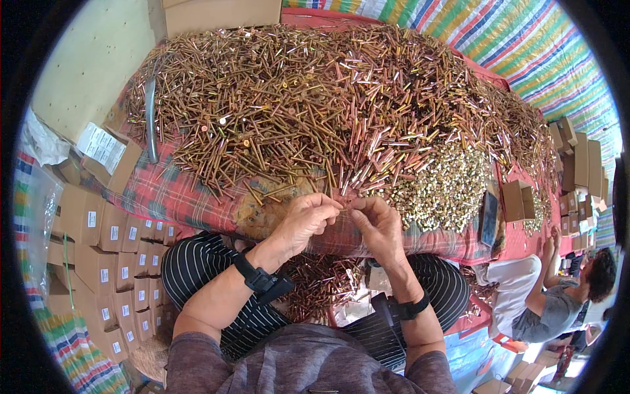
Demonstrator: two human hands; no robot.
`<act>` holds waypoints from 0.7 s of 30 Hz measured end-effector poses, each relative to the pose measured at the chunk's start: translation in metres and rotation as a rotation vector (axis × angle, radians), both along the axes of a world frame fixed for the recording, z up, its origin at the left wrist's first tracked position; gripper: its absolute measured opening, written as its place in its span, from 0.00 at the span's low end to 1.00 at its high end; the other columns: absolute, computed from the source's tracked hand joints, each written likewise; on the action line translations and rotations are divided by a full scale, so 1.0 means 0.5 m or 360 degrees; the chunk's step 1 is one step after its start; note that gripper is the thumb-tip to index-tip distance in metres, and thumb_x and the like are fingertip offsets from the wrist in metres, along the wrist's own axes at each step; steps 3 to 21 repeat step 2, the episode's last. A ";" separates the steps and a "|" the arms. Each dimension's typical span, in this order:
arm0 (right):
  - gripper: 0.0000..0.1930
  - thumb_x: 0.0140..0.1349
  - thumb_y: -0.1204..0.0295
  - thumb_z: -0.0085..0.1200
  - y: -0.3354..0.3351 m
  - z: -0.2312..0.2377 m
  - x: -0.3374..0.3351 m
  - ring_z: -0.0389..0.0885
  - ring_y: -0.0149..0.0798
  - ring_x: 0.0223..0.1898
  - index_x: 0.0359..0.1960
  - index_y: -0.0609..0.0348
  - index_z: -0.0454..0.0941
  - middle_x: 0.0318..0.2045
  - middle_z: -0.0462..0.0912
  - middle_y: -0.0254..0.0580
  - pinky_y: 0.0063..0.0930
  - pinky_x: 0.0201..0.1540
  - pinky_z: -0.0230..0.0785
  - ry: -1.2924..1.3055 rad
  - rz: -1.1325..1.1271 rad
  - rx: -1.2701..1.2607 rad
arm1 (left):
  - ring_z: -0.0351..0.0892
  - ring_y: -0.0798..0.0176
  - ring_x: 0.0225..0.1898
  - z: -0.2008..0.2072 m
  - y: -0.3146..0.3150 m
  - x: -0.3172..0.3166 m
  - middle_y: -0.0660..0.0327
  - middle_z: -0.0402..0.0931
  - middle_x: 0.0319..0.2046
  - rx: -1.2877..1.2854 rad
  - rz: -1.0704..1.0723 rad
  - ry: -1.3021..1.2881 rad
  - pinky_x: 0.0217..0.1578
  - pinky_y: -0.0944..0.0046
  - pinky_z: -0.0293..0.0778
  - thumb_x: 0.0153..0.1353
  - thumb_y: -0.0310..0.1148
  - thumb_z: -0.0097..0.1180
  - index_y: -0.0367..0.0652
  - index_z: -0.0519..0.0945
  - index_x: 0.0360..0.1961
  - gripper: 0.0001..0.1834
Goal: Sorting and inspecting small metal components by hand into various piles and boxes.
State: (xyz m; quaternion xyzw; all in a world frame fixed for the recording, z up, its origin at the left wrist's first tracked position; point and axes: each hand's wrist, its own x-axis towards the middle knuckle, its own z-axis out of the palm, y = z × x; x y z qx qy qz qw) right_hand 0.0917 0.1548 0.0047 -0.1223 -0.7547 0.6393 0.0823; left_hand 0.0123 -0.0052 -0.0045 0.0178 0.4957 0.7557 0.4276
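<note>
My left hand [306,218] and my right hand [380,225] meet over the near edge of a cloth-covered table, fingertips almost touching. Both are closed in a pinch; whatever sits between the fingers is too small to make out. Just beyond them spreads a big heap of long brass-coloured bolts [262,125], some with round heads showing. Shiny copper-coloured rods or sleeves [387,148] lie in the heap's middle. To the right of my right hand is a pile of small gold-coloured metal pieces [449,190], like nuts.
The red plaid cloth [147,190] carries a curved metal bar [151,121] at left. A dark block [489,218] and an open carton [518,200] stand at right. Stacked cartons [98,262] fill the left. More metal parts [321,282] lie below my hands. A co-worker [558,305] sits at right.
</note>
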 end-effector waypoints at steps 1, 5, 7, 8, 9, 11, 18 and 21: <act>0.05 0.61 0.77 0.54 -0.005 -0.002 0.002 0.70 0.20 0.31 0.38 0.63 0.74 0.27 0.76 0.31 0.15 0.34 0.65 0.0014 0.0056 -0.0183 | 0.60 0.79 0.18 -0.001 0.000 0.000 0.64 0.72 0.24 -0.0012 -0.0007 0.0006 0.17 0.79 0.55 0.57 0.25 0.53 0.35 0.76 0.37 0.07; 0.05 0.61 0.77 0.54 -0.004 -0.002 0.002 0.70 0.20 0.31 0.38 0.63 0.74 0.27 0.76 0.31 0.15 0.34 0.65 0.0013 0.0056 -0.0184 | 0.60 0.79 0.17 -0.001 0.001 -0.001 0.64 0.72 0.23 -0.0023 -0.0014 0.0012 0.17 0.79 0.55 0.57 0.26 0.54 0.36 0.76 0.37 0.07; 0.05 0.61 0.77 0.54 -0.004 -0.002 0.002 0.70 0.20 0.31 0.38 0.63 0.74 0.27 0.76 0.31 0.15 0.34 0.65 0.0013 0.0056 -0.0184 | 0.60 0.79 0.17 -0.001 0.001 -0.001 0.64 0.72 0.23 -0.0023 -0.0014 0.0012 0.17 0.79 0.55 0.57 0.26 0.54 0.36 0.76 0.37 0.07; 0.05 0.61 0.77 0.54 -0.004 -0.002 0.002 0.70 0.20 0.31 0.38 0.63 0.74 0.27 0.76 0.31 0.15 0.34 0.65 0.0013 0.0056 -0.0184 | 0.60 0.79 0.17 -0.001 0.001 -0.001 0.64 0.72 0.23 -0.0023 -0.0014 0.0012 0.17 0.79 0.55 0.57 0.26 0.54 0.36 0.76 0.37 0.07; 0.05 0.61 0.77 0.54 -0.004 -0.002 0.002 0.70 0.20 0.31 0.38 0.63 0.74 0.27 0.76 0.31 0.15 0.34 0.65 0.0013 0.0056 -0.0184 | 0.60 0.79 0.17 -0.001 0.001 -0.001 0.64 0.72 0.23 -0.0023 -0.0014 0.0012 0.17 0.79 0.55 0.57 0.26 0.54 0.36 0.76 0.37 0.07; 0.05 0.61 0.77 0.54 -0.004 -0.002 0.002 0.70 0.20 0.31 0.38 0.63 0.74 0.27 0.76 0.31 0.15 0.34 0.65 0.0013 0.0056 -0.0184 | 0.60 0.79 0.17 -0.001 0.001 -0.001 0.64 0.72 0.23 -0.0023 -0.0014 0.0012 0.17 0.79 0.55 0.57 0.26 0.54 0.36 0.76 0.37 0.07; 0.05 0.61 0.77 0.54 -0.004 -0.002 0.002 0.70 0.20 0.31 0.38 0.63 0.74 0.27 0.76 0.31 0.15 0.34 0.65 0.0013 0.0056 -0.0184 | 0.60 0.79 0.17 -0.001 0.001 -0.001 0.64 0.72 0.23 -0.0023 -0.0014 0.0012 0.17 0.79 0.55 0.57 0.26 0.54 0.36 0.76 0.37 0.07; 0.05 0.61 0.77 0.54 -0.004 -0.002 0.002 0.70 0.20 0.31 0.38 0.63 0.74 0.27 0.76 0.31 0.15 0.34 0.65 0.0013 0.0056 -0.0184 | 0.60 0.79 0.17 -0.001 0.001 -0.001 0.64 0.72 0.23 -0.0023 -0.0014 0.0012 0.17 0.79 0.55 0.57 0.26 0.54 0.36 0.76 0.37 0.07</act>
